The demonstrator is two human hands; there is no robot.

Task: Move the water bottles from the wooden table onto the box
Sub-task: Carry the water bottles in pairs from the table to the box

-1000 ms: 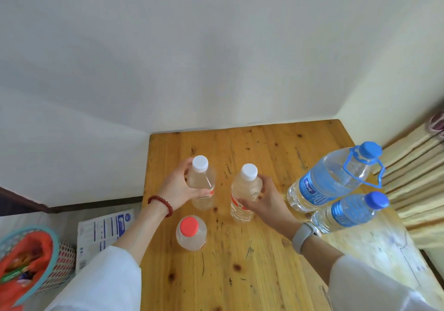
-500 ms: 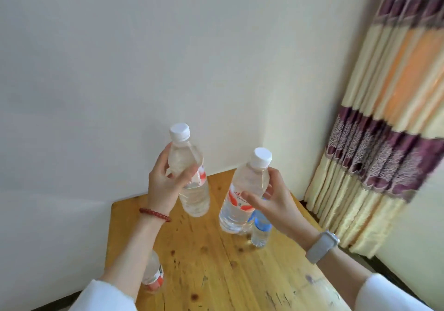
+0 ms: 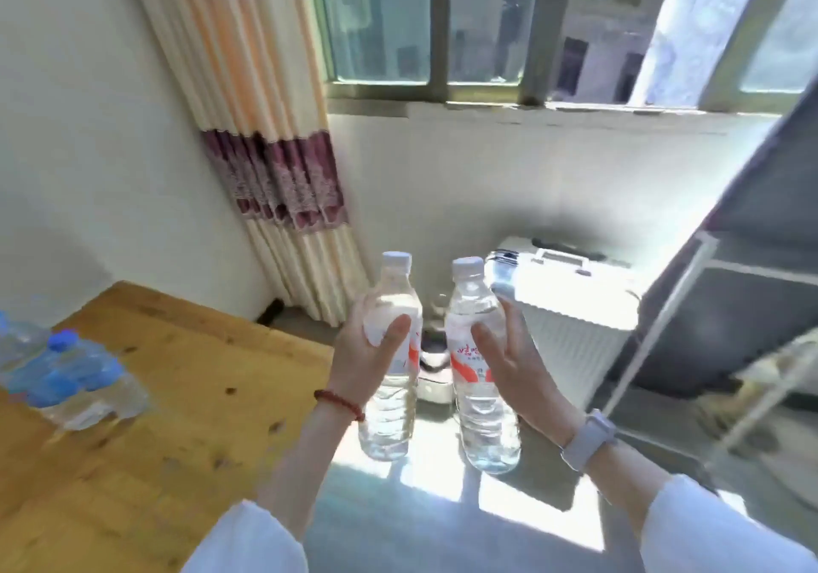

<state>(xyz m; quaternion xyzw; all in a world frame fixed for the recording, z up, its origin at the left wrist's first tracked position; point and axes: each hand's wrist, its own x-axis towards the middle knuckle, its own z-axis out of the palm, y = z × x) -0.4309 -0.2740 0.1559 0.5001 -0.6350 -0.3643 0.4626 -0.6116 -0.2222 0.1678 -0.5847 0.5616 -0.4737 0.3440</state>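
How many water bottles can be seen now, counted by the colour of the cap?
White cap: 2, one in the left hand at, one in the right hand at.
Blue cap: 2, blurred, on the wooden table at and.
Total: 4

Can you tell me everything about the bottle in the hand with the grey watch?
That bottle is clear plastic with a white cap, a red and white label round its middle and a ribbed lower half. It looks full of water. It is upright, off the wooden table, above the sunlit floor. The right hand grips its middle; nothing else touches it.
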